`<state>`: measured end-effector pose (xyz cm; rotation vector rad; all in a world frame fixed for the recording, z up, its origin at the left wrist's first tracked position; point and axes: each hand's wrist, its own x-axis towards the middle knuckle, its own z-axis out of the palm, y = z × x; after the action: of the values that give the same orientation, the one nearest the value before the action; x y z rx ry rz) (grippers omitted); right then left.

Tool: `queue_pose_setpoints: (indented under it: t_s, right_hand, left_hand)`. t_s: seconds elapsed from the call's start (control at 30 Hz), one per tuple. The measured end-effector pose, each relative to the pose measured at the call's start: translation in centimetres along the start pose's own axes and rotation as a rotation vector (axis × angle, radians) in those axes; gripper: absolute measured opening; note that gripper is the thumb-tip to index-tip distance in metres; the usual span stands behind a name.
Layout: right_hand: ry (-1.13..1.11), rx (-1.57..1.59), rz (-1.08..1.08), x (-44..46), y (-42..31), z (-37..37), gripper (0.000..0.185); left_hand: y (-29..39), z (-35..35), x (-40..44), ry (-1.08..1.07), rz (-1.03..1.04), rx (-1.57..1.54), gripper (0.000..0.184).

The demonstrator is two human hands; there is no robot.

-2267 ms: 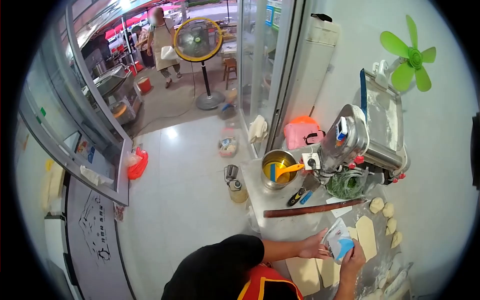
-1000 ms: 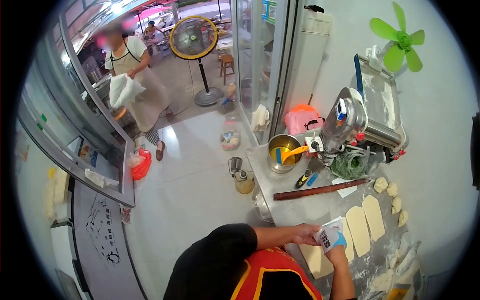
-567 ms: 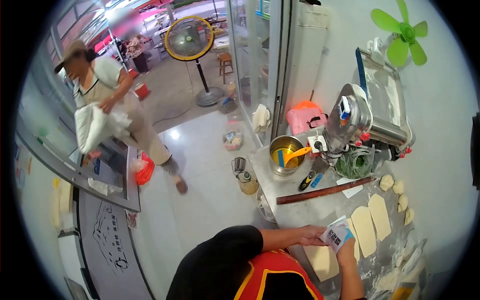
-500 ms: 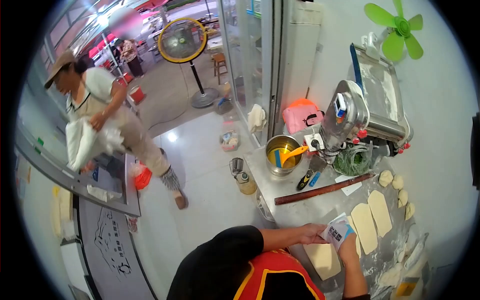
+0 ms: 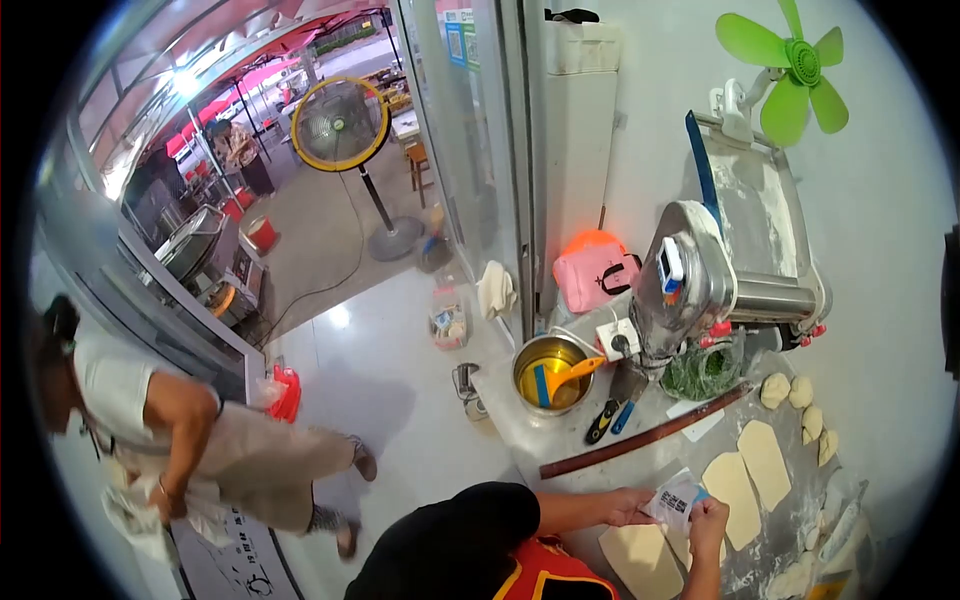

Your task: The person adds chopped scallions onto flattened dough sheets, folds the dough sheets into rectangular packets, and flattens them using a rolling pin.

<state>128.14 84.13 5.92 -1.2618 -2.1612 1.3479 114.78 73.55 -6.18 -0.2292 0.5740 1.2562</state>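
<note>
My left hand (image 5: 629, 507) and my right hand (image 5: 709, 524) pinch a small white printed packet (image 5: 672, 503) from its two sides. The packet is held above several flat dough sheets on the metal worktop. One dough sheet (image 5: 640, 562) lies below my left hand, another is partly hidden under the packet, and a longer dough sheet (image 5: 733, 492) lies right of my right hand. What the packet contains cannot be made out.
A rolling pin (image 5: 645, 437) lies beyond the dough. Behind it stand a metal pot (image 5: 553, 374) of yellow liquid with an orange brush (image 5: 575, 374), and a dough-rolling machine (image 5: 765, 290). Dough balls (image 5: 775, 391) sit at right. A person (image 5: 190, 430) stands at left.
The packet is still between my hands, its printed face now turned more toward me. The other person has moved through the doorway into the room, carrying white cloth. My view has shifted slightly.
</note>
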Motion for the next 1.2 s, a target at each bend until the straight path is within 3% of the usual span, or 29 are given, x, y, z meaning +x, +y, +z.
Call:
queue_pose_setpoints:
  t_s: [0.03, 0.07, 0.13, 0.2, 0.23, 0.27, 0.37, 0.4, 0.47, 0.57, 0.67, 0.77, 0.87, 0.97, 1.07, 1.2]
  right_hand:
    - [-0.007, 0.11, 0.09, 0.2, 0.0, 0.0, 0.01]
    - [-0.088, 0.411, 0.101, 0.7, -0.1, -0.3, 0.011]
    - [-0.183, 1.019, 0.152, 0.2, -0.4, -1.9, 0.014]
    - [0.093, 0.754, 0.252, -0.8, -0.9, -3.6, 0.007]
    - [0.098, 0.934, 0.191, -0.8, 2.7, -4.7, 0.006]
    - [0.247, 0.996, 0.277, -0.9, 4.5, -5.3, 0.014]
    - [0.381, 1.186, 0.334, -1.4, 7.6, -6.9, 0.02]
    - [0.335, 1.158, 0.336, -1.1, 10.4, -7.4, 0.021]
    - [0.502, 1.209, 0.431, -0.9, 12.3, -7.2, 0.019]
    - [0.479, 1.356, 0.334, -0.7, 19.3, -9.2, 0.021]
    - [0.833, 1.217, 0.364, 0.2, 21.2, -12.6, 0.021]
    - [1.083, 1.094, 0.249, 2.3, 24.7, -15.1, 0.018]
    - [1.384, 1.058, 0.143, 6.8, 23.6, -14.5, 0.017]
    - [1.159, 1.085, 0.133, 12.7, 23.1, -11.5, 0.019]
    - [0.914, 1.205, 0.186, 15.8, 14.1, -10.4, 0.017]
    - [1.127, 1.238, 0.184, 17.5, 18.8, -12.5, 0.013]
  left_hand:
    - [0.5, 0.3, 0.1, 0.012, -0.014, 0.023, 0.031]
    - [0.5, 0.4, 0.2, 0.023, -0.036, 0.043, 0.032]
    - [0.0, -1.9, 0.0, -0.459, 0.443, 0.594, 0.037]
    - [0.6, -3.3, 1.5, -0.165, 0.01, 0.038, 0.044]
    - [1.0, -3.3, 0.6, -0.119, 0.032, 0.017, 0.043]
    - [1.6, -1.6, -0.9, 0.104, 0.005, 0.042, 0.041]
    - [2.2, 0.0, -3.8, 0.196, 0.031, 0.067, 0.037]
    - [3.0, 0.2, -4.3, 0.214, 0.061, 0.095, 0.039]
    - [3.4, -2.0, -5.1, 0.2, 0.033, -0.019, 0.039]
    - [3.4, -0.9, -6.6, 0.317, 0.066, 0.074, 0.039]
    - [4.0, -1.1, -7.2, 0.343, 0.094, 0.094, 0.038]
    - [4.0, -1.7, -7.1, 0.282, 0.099, 0.076, 0.038]
    - [3.9, 0.1, -6.7, 0.309, 0.163, 0.097, 0.038]
    - [3.8, 1.7, -6.4, 0.391, 0.172, 0.082, 0.04]
    - [4.2, 2.4, -5.9, 0.418, 0.184, 0.107, 0.041]
    - [4.6, 3.8, -5.5, 0.394, 0.21, 0.033, 0.05]
